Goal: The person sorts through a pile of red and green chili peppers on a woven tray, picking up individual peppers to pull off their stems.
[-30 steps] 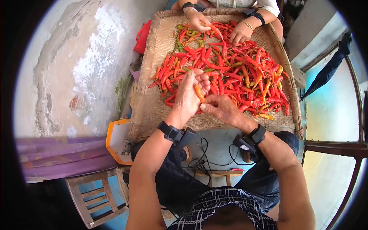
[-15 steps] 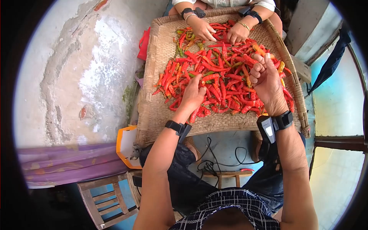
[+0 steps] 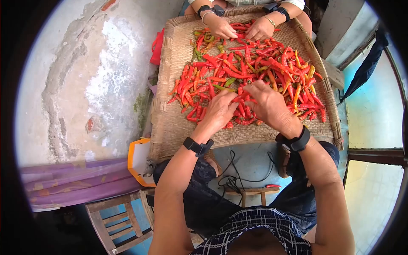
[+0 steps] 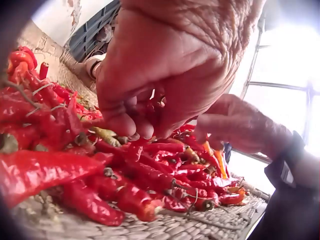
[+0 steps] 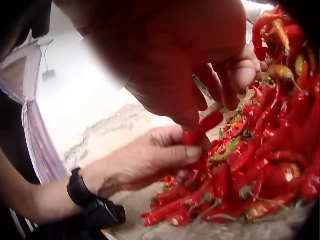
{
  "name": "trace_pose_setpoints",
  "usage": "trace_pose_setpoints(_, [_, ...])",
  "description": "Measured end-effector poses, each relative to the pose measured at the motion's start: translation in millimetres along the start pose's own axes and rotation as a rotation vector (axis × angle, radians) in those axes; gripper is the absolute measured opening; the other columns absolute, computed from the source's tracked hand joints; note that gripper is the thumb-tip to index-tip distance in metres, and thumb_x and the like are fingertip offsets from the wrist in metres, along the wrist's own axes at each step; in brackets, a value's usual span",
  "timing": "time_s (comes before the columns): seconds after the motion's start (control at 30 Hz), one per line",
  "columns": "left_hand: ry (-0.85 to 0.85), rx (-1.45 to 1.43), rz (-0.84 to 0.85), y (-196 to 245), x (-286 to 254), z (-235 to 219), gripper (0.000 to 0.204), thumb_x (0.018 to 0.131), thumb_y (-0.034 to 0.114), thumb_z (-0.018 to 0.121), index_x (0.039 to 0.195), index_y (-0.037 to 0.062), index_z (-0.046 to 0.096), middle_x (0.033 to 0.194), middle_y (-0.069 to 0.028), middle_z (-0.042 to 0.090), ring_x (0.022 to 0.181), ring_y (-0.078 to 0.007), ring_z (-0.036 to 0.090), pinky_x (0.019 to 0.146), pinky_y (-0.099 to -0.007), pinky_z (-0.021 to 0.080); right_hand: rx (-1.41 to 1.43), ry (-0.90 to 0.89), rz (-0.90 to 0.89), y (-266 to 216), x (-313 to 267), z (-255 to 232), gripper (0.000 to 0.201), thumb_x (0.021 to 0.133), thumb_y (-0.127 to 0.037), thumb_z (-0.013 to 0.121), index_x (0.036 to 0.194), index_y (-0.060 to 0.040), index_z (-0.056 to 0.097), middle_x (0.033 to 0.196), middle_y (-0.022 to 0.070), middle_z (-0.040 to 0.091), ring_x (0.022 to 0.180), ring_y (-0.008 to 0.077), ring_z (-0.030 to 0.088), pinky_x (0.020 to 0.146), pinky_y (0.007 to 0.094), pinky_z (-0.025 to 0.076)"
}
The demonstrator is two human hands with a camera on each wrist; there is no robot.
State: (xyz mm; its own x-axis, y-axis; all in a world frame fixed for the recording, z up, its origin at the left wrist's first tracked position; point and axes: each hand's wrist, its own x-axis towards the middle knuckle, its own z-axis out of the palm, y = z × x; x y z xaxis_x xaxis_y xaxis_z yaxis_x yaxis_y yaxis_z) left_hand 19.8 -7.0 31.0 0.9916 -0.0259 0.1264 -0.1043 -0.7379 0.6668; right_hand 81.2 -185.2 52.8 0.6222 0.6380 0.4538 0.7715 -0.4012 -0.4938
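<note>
In the head view, my left hand (image 3: 219,111) is over the near side of a heap of red chili peppers (image 3: 293,70). The right wrist view shows it pinching one red chili pepper (image 5: 205,126) between thumb and fingers, with the pepper's end sticking up. My right hand (image 3: 272,106) is just to the right, its fingers loosely bent and close above that pepper. From the left wrist, the left hand (image 4: 165,65) has its fingertips down among the peppers, with the right hand (image 4: 245,125) behind. The held pepper's lower part is hidden by the left fingers.
The heap lies on a large woven tray (image 3: 170,123) with a raised rim. Across it, another person's hands (image 3: 260,29) work among the peppers. Below are a small wooden stool (image 3: 250,191) and black cables (image 3: 233,182). A wooden chair (image 3: 121,221) stands left.
The orange pepper held between my hands a second ago is gone from them. My right hand went out right, then came back beside the left, which now has a red pepper.
</note>
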Motion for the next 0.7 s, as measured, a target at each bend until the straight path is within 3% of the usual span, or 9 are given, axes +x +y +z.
trace_pose_setpoints(0.17, [-0.02, -0.022, 0.127, 9, -5, -6, 0.019, 0.079, 0.005, 0.059, 0.098, -0.0007, 0.059, 0.096, -0.0151, 0.058, 0.085, -0.0314, 0.059, 0.074, -0.0375, 0.046, -0.178, -0.146, -0.041, -3, -6, 9, 0.021, 0.078, -0.01, 0.061, 0.098, -0.0032, 0.058, 0.082, 0.0161, 0.057, 0.075, 0.0324, 0.061, 0.064, 0.0395, 0.051])
trace_pose_setpoints(0.23, [0.123, -0.056, 0.129, 7, -6, -9, 0.019, 0.081, 0.004, 0.058, 0.099, 0.0006, 0.06, 0.096, -0.0137, 0.06, 0.084, -0.0294, 0.061, 0.073, -0.0361, 0.048, -0.184, -0.249, 0.014, 0, -3, 11, 0.019, 0.078, -0.011, 0.061, 0.094, -0.003, 0.059, 0.082, 0.0163, 0.057, 0.075, 0.0329, 0.061, 0.064, 0.04, 0.051])
trace_pose_setpoints(0.33, [0.26, -0.066, 0.082, -7, -1, -23, 0.02, 0.083, 0.004, 0.056, 0.102, 0.0021, 0.06, 0.095, -0.0126, 0.063, 0.084, -0.0266, 0.062, 0.075, -0.0335, 0.049, -0.101, -0.109, -0.005, 7, -2, 10, 0.014, 0.079, -0.012, 0.062, 0.089, -0.0013, 0.061, 0.079, 0.0167, 0.058, 0.074, 0.0336, 0.06, 0.062, 0.0408, 0.05])
trace_pose_setpoints(0.4, [0.277, -0.196, 0.017, -17, 2, -31, 0.02, 0.086, 0.006, 0.055, 0.105, 0.0013, 0.06, 0.096, -0.0074, 0.064, 0.085, -0.0151, 0.061, 0.075, -0.0281, 0.049, 0.104, -0.079, 0.119, 13, 6, -1, 0.015, 0.08, -0.014, 0.063, 0.083, 0.0, 0.062, 0.079, 0.0179, 0.058, 0.074, 0.0362, 0.059, 0.061, 0.0428, 0.048])
trace_pose_setpoints(0.47, [0.189, -0.401, -0.175, -24, 2, -38, 0.02, 0.086, 0.006, 0.055, 0.105, 0.0018, 0.06, 0.097, -0.0052, 0.064, 0.081, -0.0091, 0.058, 0.071, -0.024, 0.048, 0.102, -0.02, 0.126, 22, 12, -10, 0.019, 0.084, -0.018, 0.062, 0.082, 0.0003, 0.062, 0.071, 0.0134, 0.058, 0.065, 0.0277, 0.059, 0.057, 0.0387, 0.045])
trace_pose_setpoints(0.53, [0.161, -0.54, -0.211, -20, 3, -45, 0.021, 0.086, 0.006, 0.055, 0.107, 0.0029, 0.059, 0.097, -0.0053, 0.063, 0.079, -0.0074, 0.057, 0.069, -0.0223, 0.047, 0.358, 0.015, 0.42, 25, 20, -32, 0.023, 0.088, -0.022, 0.061, 0.082, 0.0003, 0.062, 0.062, 0.0041, 0.053, 0.057, 0.0137, 0.05, 0.052, 0.0316, 0.041])
trace_pose_setpoints(0.6, [0.126, -0.678, -0.246, -20, 3, -45, 0.022, 0.087, 0.005, 0.055, 0.108, 0.0039, 0.058, 0.098, -0.0055, 0.063, 0.076, -0.0056, 0.055, 0.067, -0.0206, 0.046, 0.499, 0.159, 0.495, 34, 22, -46, 0.027, 0.091, -0.025, 0.058, 0.083, 0.0009, 0.062, 0.06, -0.0025, 0.047, 0.057, 0.0061, 0.042, 0.05, 0.0258, 0.036])
trace_pose_setpoints(0.67, [0.093, -0.896, -0.189, -21, 4, -43, 0.025, 0.087, 0.004, 0.056, 0.112, 0.0048, 0.055, 0.099, -0.0064, 0.063, 0.077, -0.0047, 0.054, 0.066, -0.0197, 0.045, 0.368, 0.274, 0.554, 51, 23, -60, 0.029, 0.089, -0.026, 0.058, 0.09, 0.0026, 0.061, 0.064, 0.0013, 0.054, 0.059, 0.0079, 0.046, 0.054, 0.0259, 0.039])
trace_pose_setpoints(0.7, [0.092, -0.896, -0.187, -19, 4, -44, 0.025, 0.087, 0.004, 0.056, 0.112, 0.0048, 0.055, 0.099, -0.0064, 0.063, 0.077, -0.0047, 0.054, 0.066, -0.0197, 0.045, 0.229, 0.392, 0.442, 52, 24, -65, 0.03, 0.088, -0.026, 0.059, 0.095, 0.0035, 0.06, 0.068, 0.0057, 0.057, 0.061, 0.0101, 0.049, 0.056, 0.0277, 0.041])
